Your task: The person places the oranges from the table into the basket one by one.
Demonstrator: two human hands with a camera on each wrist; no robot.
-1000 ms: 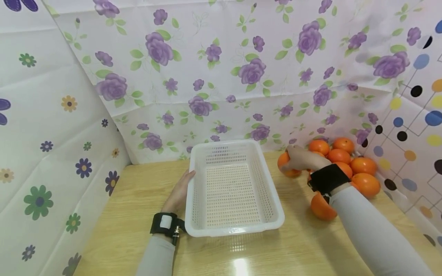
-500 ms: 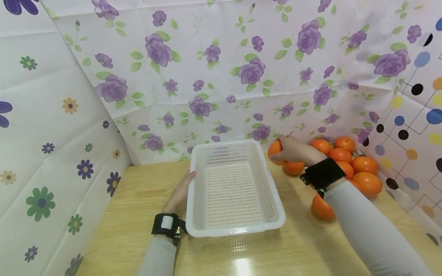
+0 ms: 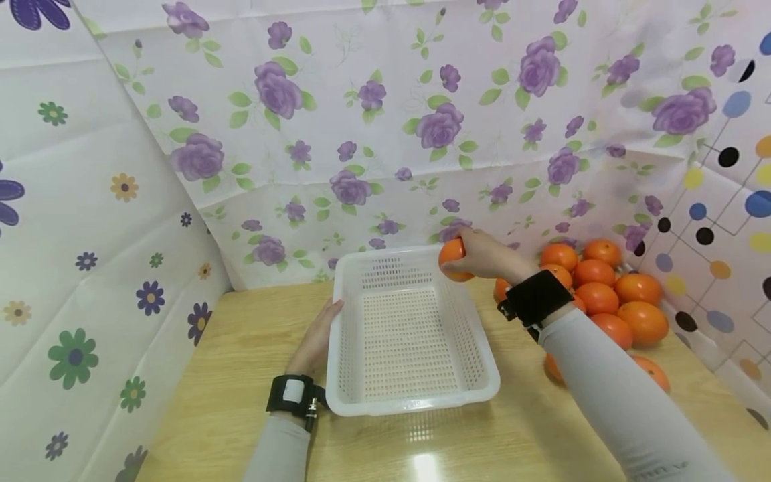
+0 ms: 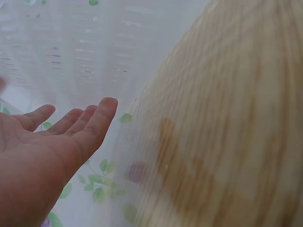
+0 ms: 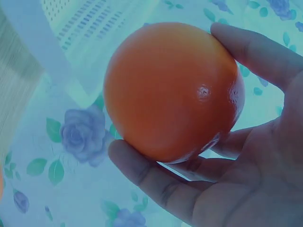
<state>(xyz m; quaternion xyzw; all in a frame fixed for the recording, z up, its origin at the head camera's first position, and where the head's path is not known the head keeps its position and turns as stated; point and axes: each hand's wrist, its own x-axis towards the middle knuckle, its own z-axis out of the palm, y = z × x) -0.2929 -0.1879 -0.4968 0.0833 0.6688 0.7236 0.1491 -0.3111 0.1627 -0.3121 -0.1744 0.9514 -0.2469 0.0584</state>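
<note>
A white perforated plastic basket (image 3: pixel 415 404) stands on the wooden table, its slotted floor bare. My left hand (image 3: pixel 314 338) is at the basket's left wall, fingertips at the rim; in the left wrist view the fingers of that hand (image 4: pixel 52 151) extend beside the slotted wall. Over the basket's far right corner, my right hand (image 3: pixel 484 256) holds an orange (image 3: pixel 453 258) in the air. In the right wrist view, the fingers and thumb curve round the shiny orange (image 5: pixel 170 94). The palm side of the right hand is hidden in the head view.
Several more oranges (image 3: pixel 638 289) are heaped on the table's right side, some partly hidden under my right forearm. A flowered sheet (image 3: pixel 385 134) hangs behind the table. Patterned sheets close off both sides. Wooden tabletop (image 3: pixel 241 335) shows left of the basket.
My right hand has lifted an orange off the table and carried it left, from beside the heap to above the basket's far right corner. My left hand and the basket have hardly moved.
</note>
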